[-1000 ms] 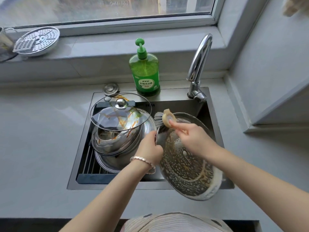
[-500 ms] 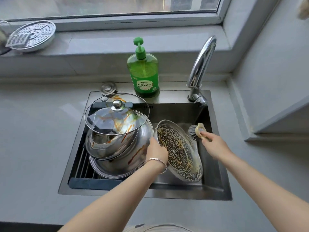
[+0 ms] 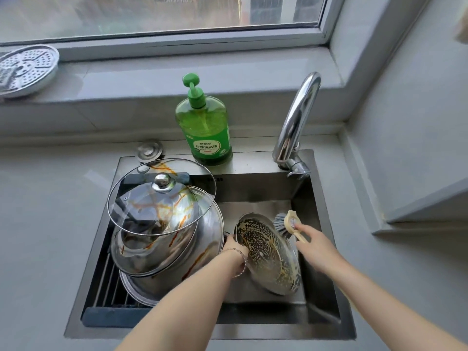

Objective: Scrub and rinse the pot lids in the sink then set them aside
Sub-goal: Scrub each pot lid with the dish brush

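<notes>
Foam is coating the inside of a steel lid (image 3: pixel 268 254), which is standing tilted on edge in the right half of the sink (image 3: pixel 253 188), at lower centre of the frame. The left hand (image 3: pixel 234 249) is holding the lid's left rim, grip clamped on it. The right hand (image 3: pixel 314 245), just right of the lid, is holding a brush (image 3: pixel 287 222), grip clamped on its pale handle, with the bristles beside the lid's upper edge. A stained glass lid (image 3: pixel 162 196) is resting on stacked steel lids (image 3: pixel 202 249) at centre left. A green soap bottle (image 3: pixel 205 133) is standing behind the sink.
</notes>
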The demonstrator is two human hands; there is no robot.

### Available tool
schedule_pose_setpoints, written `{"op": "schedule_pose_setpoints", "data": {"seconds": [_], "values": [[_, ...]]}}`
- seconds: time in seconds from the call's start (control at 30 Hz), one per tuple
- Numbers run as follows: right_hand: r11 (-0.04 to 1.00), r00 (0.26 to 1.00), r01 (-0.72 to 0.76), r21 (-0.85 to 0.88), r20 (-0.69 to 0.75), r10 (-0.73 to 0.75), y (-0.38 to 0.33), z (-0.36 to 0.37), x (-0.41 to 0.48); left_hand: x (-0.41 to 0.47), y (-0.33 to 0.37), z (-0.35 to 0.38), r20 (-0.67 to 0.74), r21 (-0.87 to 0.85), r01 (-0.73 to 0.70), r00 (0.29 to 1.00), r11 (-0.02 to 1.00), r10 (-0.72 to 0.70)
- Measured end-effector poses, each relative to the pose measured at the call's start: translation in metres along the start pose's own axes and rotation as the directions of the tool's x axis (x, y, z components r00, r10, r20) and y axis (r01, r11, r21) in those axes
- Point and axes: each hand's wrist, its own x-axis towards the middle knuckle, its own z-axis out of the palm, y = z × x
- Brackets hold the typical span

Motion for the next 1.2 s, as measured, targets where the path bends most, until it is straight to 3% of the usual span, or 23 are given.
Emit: {"op": "schedule_pose_setpoints", "data": {"seconds": [0.1, 0.2, 0.27, 0.33, 0.4, 0.47, 0.57, 0.63, 0.7, 0.87, 0.97, 1.1, 1.2], "values": [[1.0, 1.0, -0.003, 0.008, 0.026, 0.003, -0.009, 0.003, -0.001, -0.012, 0.013, -0.009, 0.073, -0.038, 0.021, 0.997, 0.999, -0.019], [1.0, 0.999, -0.003, 0.01, 0.054, 0.002, -0.02, 0.007, -0.002, -0.033, 0.029, -0.028, 0.176, -0.188, -0.012, 0.983, 0.982, 0.045], [0.999, 0.998, 0.02, 0.028, 0.053, -0.022, -0.032, 0.008, -0.004, -0.05, 0.039, -0.049, 0.183, -0.23, -0.144, 0.965, 0.962, 0.188], [0.993, 0.997, 0.065, 0.094, 0.029, -0.068, -0.051, 0.007, -0.006, -0.066, 0.052, -0.077, 0.077, -0.162, -0.358, 0.924, 0.919, 0.374], [0.967, 0.994, 0.104, 0.232, 0.012, -0.11, -0.076, 0.005, -0.009, -0.081, 0.069, -0.111, -0.083, -0.034, -0.564, 0.824, 0.825, 0.56], [0.926, 0.989, 0.129, 0.356, 0.024, -0.147, -0.103, 0.003, -0.012, -0.09, 0.091, -0.145, -0.233, 0.17, -0.714, 0.641, 0.679, 0.732], [0.861, 0.975, 0.177, 0.476, 0.036, -0.22, -0.142, 0.005, -0.011, -0.094, 0.132, -0.184, -0.354, 0.408, -0.753, 0.391, 0.516, 0.85], [0.817, 0.971, 0.17, 0.551, 0.047, -0.234, -0.163, 0.01, -0.006, -0.091, 0.163, -0.201, -0.351, 0.497, -0.729, 0.326, 0.47, 0.878], [0.79, 0.966, 0.152, 0.593, 0.08, -0.245, -0.18, 0.015, 0.001, -0.08, 0.195, -0.215, -0.301, 0.569, -0.68, 0.352, 0.463, 0.886], [0.744, 0.959, 0.091, 0.662, 0.143, -0.245, -0.208, 0.019, 0.016, -0.052, 0.246, -0.222, -0.141, 0.644, -0.589, 0.536, 0.489, 0.832], [0.723, 0.959, 0.071, 0.687, 0.152, -0.238, -0.216, 0.021, 0.022, -0.042, 0.258, -0.219, -0.147, 0.655, -0.551, 0.579, 0.517, 0.802], [0.68, 0.96, 0.056, 0.731, 0.149, -0.238, -0.22, 0.022, 0.033, -0.03, 0.264, -0.228, -0.126, 0.506, -0.608, 0.65, 0.612, 0.75], [0.639, 0.955, 0.056, 0.767, 0.145, -0.258, -0.224, 0.019, 0.039, -0.025, 0.263, -0.229, -0.112, 0.405, -0.669, 0.641, 0.624, 0.759]]}}
